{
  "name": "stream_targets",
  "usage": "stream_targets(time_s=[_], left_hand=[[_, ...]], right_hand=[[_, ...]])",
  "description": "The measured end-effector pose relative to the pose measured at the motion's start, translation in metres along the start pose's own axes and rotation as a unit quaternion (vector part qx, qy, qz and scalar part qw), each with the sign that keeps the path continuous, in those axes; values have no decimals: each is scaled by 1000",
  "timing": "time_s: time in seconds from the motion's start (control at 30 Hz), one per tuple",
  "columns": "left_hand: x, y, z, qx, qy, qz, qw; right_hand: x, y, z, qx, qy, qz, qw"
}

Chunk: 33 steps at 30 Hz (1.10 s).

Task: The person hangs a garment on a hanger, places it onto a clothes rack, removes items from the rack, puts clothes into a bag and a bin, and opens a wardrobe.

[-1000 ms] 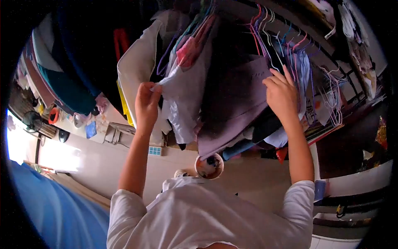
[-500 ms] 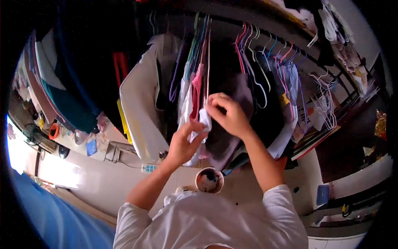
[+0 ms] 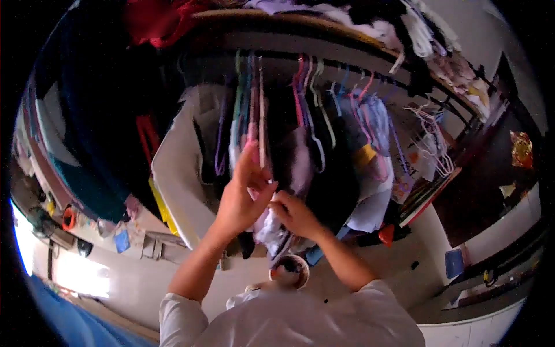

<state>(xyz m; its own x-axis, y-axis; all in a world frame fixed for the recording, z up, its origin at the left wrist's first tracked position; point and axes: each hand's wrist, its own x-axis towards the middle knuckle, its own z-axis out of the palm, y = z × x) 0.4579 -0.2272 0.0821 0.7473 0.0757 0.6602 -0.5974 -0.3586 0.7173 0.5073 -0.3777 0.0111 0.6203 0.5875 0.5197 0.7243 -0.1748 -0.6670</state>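
Several garments hang on coloured hangers from a dark rail. My left hand is raised in front of the pink and white clothes, its thumb and fingers apart around cloth; what it grips is hard to make out. Just right of it and slightly lower, my right hand has its fingers closed on a white garment. A pale pink hanger rises above both hands. A mauve garment hangs behind my right hand, and a cream garment is to the left.
Folded clothes lie on the shelf above the rail. Bare hangers hang at the right. A bin stands on the floor below my hands. A blue cloth is at the lower left, and a blue stool-like object at the right.
The view has tilted up, showing more of the shelf. My hands came together at the white garment; the left now reaches higher than the right. The mauve garment is no longer spread out.
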Motion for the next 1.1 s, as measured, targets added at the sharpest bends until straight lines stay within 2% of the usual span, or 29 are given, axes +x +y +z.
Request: stream_targets(time_s=[0.03,0.07,0.13,0.17,0.23,0.3,0.4,0.43,0.5,0.53,0.67,0.73,0.8,0.87,0.9,0.97,1.0,1.07,1.1], left_hand=[[11,4,2,-8,1,-13,1000],[22,14,5,-3,20,-8,1000],[37,16,4,132,-27,-22,991],[43,10,5,199,-4,44,979],[45,11,0,74,2,8,997],[46,21,-6,-44,28,-29,998],[61,50,-27,-32,103,-31,994],[66,50,-36,-78,117,-35,989],[73,48,-47,-87,161,-6,983],[74,52,-51,-89,176,1,980],[65,30,-69,-55,203,-16,977],[63,17,-85,-93,220,-8,971],[65,12,-94,-93,220,-10,971],[71,11,-95,-70,245,-21,967],[74,12,-96,-71,244,-19,967],[83,17,-102,-116,237,-40,964],[86,20,-104,-117,238,-40,963],[92,26,-109,-140,238,-51,960],[95,24,-111,-157,259,-65,951]], right_hand=[[1,-7,-1,29,-17,47,998],[0,1,3,0,-9,34,999],[-1,-2,3,27,-9,61,998],[-1,0,4,21,1,70,997],[2,-2,6,22,40,102,994],[4,6,7,20,71,81,994],[1,31,18,19,128,32,991],[-2,38,22,-8,117,57,991],[-13,46,26,-43,75,119,989],[-18,48,26,-45,79,119,989],[-37,61,20,25,87,59,994],[-46,57,5,7,-1,146,989],[-51,67,3,-46,-1,166,985],[-55,83,10,-49,95,158,982],[-51,78,8,-51,97,157,982],[-43,66,6,-141,200,148,958],[-42,69,6,-142,199,147,958],[-40,81,6,-211,49,234,948],[-41,83,10,-212,49,233,948]])
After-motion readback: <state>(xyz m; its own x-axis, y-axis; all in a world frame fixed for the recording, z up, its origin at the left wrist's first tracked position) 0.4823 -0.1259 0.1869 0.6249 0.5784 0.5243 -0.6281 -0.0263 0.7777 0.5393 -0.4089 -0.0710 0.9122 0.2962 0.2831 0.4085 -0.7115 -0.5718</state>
